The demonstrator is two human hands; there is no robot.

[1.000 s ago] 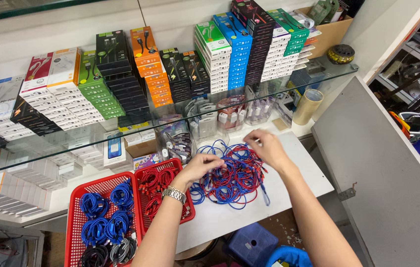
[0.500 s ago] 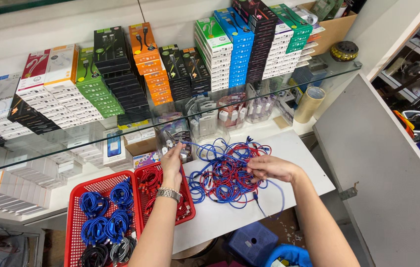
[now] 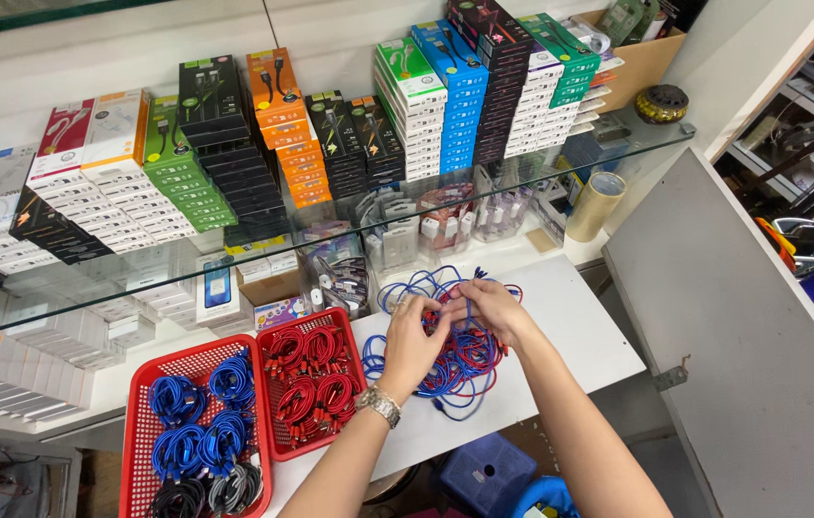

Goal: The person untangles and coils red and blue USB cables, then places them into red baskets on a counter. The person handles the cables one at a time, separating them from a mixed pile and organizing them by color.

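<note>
Where coloured boxes (image 3: 445, 91) stack, hands (image 3: 450, 321) grip cables (image 3: 455, 355).

Both hands (image 3: 455, 321) hide the cable ends they pinch; the blue-cable basket (image 3: 138, 422) runs off frame

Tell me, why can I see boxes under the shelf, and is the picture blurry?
Head view: the glass shelf is see-through, so boxes below show, with pale reflections. The light is bright and even; both hands, left hand and right hand, on the tangled cables look sharp. The shelf edges bend slightly toward the corners.
</note>
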